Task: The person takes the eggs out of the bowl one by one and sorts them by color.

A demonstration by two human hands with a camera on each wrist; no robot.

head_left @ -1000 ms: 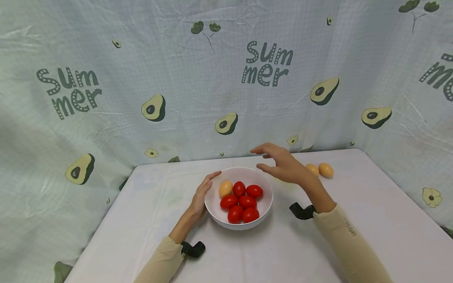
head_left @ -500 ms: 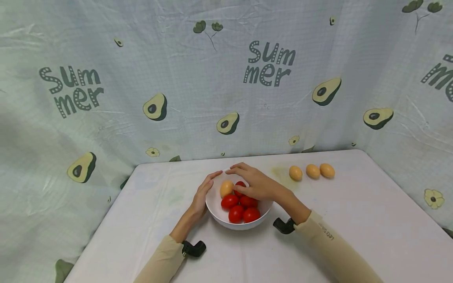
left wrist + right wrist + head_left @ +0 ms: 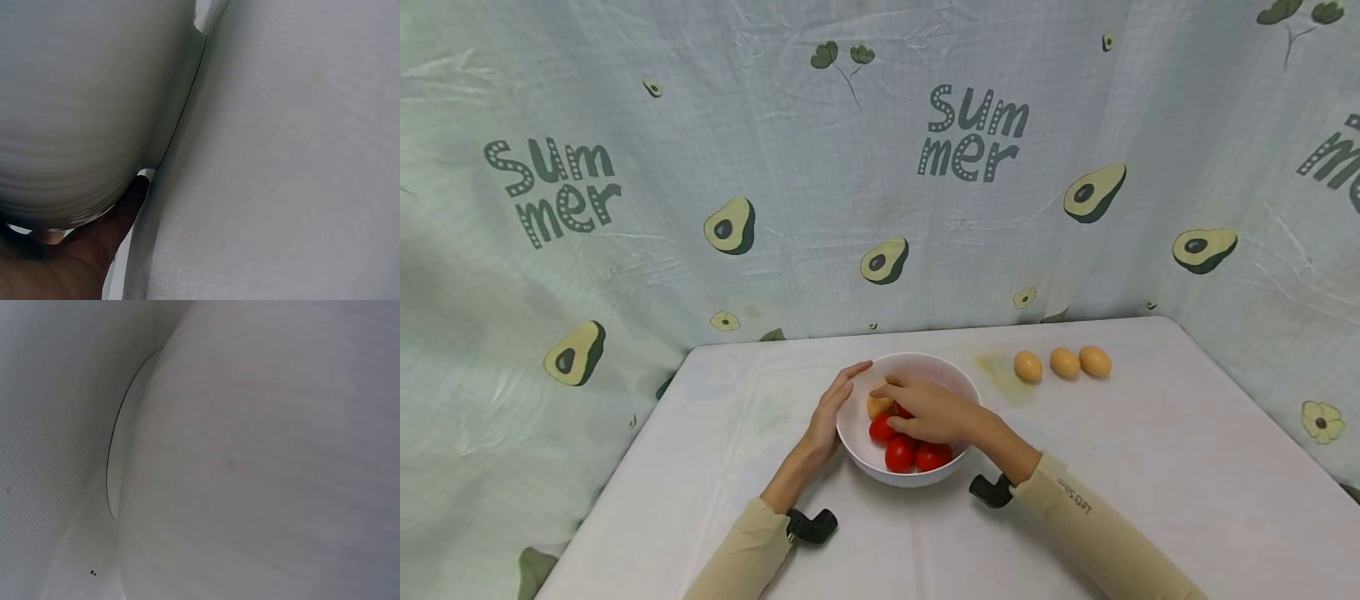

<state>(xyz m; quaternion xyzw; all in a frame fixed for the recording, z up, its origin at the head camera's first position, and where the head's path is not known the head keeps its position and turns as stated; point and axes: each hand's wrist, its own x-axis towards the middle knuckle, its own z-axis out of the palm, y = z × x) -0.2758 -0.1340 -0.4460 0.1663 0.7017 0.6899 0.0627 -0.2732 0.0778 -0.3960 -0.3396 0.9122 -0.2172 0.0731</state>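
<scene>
- Head view: a white bowl (image 3: 958,386) sits at the lower centre of the frame on a white table (image 3: 1150,467).
- The left hand (image 3: 831,412) lies flat against the bowl's left outer wall, fingers straight and relaxed, grasping nothing.
- The right hand (image 3: 928,410) reaches down into the bowl from the right, fingers bent over the contents; its fingertips lie at the yellow egg (image 3: 876,407) near the bowl's left inner side, but a firm grasp cannot be told from here.
- Red tomatoes (image 3: 900,454) fill the bowl's lower part, partly covered by the right hand.
- Three more eggs (image 3: 1064,362) lie in a row on the table, right of centre, well apart from the bowl.
- A pale curtain (image 3: 880,167) printed with avocados fills the upper frame.
- Left wrist view: the bowl's outer wall (image 3: 81,106) fills the upper left; the left hand (image 3: 75,250) shows at the lower left, a finger touching the wall.
- Right wrist view: only the bowl's white wall (image 3: 262,456) and the table (image 3: 50,425) on the left show; the hand is not visible.
</scene>
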